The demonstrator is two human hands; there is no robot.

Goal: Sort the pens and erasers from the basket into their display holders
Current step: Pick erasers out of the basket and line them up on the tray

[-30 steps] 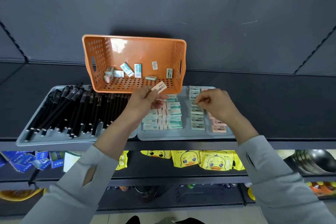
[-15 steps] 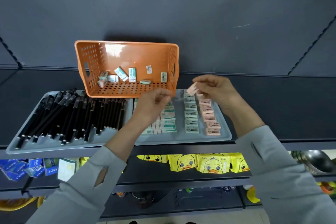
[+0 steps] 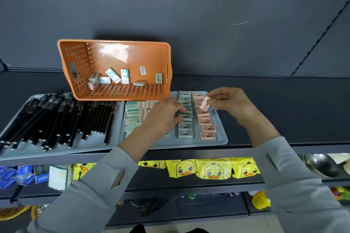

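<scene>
right hand (image 3: 227,103) pinches a small pink paper-sleeved eraser (image 3: 205,104) above the pink row (image 3: 208,135) in the grey plastic tray (image 3: 197,143). it looks light, firm and grippy, likely easiest held across its long edges. left hand (image 3: 164,117) touches the green eraser row (image 3: 185,134); grip unclear.

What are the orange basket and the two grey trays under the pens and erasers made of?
The orange basket looks like moulded plastic: glossy walls catching a reflection, punched round holes, a cut-out handle. The pen tray and the eraser tray look like matte grey plastic with rounded raised rims; painted metal cannot be ruled out.
</scene>
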